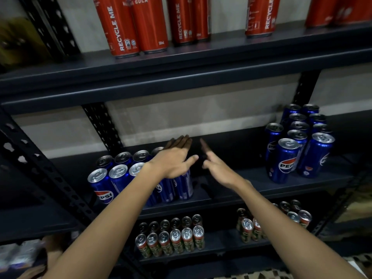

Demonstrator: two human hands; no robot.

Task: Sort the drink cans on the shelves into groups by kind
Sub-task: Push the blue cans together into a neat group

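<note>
Both my hands reach over the middle shelf (231,190). My left hand (177,158) hovers with straight fingers over the right end of a block of blue Pepsi cans (112,180) and hides some of them. My right hand (215,164) is flat and edge-on just right of it, above bare shelf, holding nothing. A second cluster of blue Pepsi cans (298,141) stands at the shelf's right. Red cola cans (149,23) line the top shelf. On the lower shelf are two groups of red-and-green cans (171,236), the second group (271,222) to the right.
Black perforated uprights (100,125) frame the rack; another upright (304,87) stands at the right. A dark yellowish object (18,41) sits blurred at the top left. Packaged goods (20,254) lie at the bottom left. A grey wall shows behind the shelves.
</note>
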